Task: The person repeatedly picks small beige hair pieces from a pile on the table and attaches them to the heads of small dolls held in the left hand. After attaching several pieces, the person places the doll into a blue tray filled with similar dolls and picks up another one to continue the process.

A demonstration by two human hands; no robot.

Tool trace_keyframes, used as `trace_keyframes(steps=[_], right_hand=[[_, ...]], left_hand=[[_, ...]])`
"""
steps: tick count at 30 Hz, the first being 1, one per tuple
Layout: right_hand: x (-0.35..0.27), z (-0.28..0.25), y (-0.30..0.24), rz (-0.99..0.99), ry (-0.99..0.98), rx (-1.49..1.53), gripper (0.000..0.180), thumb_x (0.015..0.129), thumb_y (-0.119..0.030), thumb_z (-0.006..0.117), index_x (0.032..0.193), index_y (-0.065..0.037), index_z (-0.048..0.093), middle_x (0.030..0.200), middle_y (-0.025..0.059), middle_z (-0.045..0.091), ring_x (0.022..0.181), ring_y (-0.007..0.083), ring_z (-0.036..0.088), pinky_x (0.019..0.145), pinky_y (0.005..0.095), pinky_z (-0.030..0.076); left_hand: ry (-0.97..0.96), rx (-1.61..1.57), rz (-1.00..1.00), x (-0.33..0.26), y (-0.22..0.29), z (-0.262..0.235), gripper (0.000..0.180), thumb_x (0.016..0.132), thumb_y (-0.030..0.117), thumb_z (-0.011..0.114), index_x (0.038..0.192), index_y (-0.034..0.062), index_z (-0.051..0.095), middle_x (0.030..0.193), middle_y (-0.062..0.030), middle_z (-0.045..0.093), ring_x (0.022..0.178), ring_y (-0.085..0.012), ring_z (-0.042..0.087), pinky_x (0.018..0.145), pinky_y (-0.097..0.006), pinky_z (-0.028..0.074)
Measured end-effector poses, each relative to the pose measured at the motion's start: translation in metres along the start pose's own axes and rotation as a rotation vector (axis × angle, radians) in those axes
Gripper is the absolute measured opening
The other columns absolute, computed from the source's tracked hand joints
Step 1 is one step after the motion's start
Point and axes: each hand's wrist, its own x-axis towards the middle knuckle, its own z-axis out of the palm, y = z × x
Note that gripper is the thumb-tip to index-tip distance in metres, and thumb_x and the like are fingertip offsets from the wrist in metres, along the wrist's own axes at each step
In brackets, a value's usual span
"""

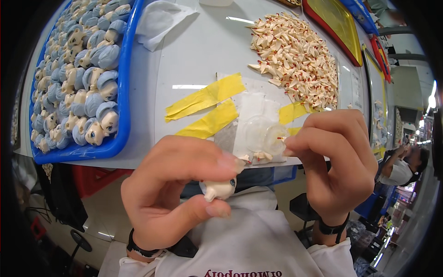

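Observation:
Between the thumb and fingers of my left hand (177, 189) is a small doll head (224, 188). A blue painted eye shows on it; my fingers hide its top. My right hand (339, 159) is closed in a pinch on a small cream pointed piece (281, 138) with a red tip. Under that piece, clear round shallow dishes (259, 131) rest on white paper at the table's near edge. A few similar cream pieces (263, 156) lie just in front of the dishes, between my hands.
A blue tray (123, 92) full of blue-haired doll heads stands at left. At the back right lies a heap of red-tipped cream pieces (295, 60). Yellow tape strips (207, 97) and a white cloth (161, 21) are on the table. Another person (401, 166) sits far right.

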Motion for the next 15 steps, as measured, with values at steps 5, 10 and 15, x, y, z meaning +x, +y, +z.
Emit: trace_keyframes(steps=[5,10,15], right_hand=[[-0.005,0.002,-0.003,0.076,0.081,0.286,0.016,0.063,0.005,0.066,0.076,0.001,0.057,0.075,0.0096,0.051,0.063,0.015,0.047,0.055,0.0257,0.038],[-0.014,0.004,-0.02,0.171,0.049,0.672,0.014,0.072,-0.003,0.066,0.082,0.001,0.056,0.078,0.0115,0.05,0.066,0.0113,0.048,0.057,0.021,0.04],[-0.018,0.012,-0.032,0.17,0.067,0.612,0.016,0.067,0.001,0.068,0.08,-0.003,0.058,0.077,0.0101,0.053,0.066,0.013,0.05,0.056,0.0215,0.041]], left_hand=[[0.243,-0.307,-0.304,0.003,0.021,0.027,0.048,0.067,0.025,0.076,0.095,-0.0007,0.047,0.09,-0.013,0.051,0.073,-0.0208,0.059,0.058,-0.025,0.05],[0.281,-0.299,-0.313,0.0,0.023,0.034,0.051,0.064,0.028,0.078,0.093,0.0004,0.048,0.087,-0.01,0.051,0.076,-0.0156,0.057,0.065,-0.024,0.048],[0.258,-0.282,-0.263,-0.005,0.019,0.033,0.054,0.06,0.031,0.081,0.091,0.0009,0.048,0.084,-0.0072,0.052,0.075,-0.0107,0.054,0.067,-0.02,0.044]])
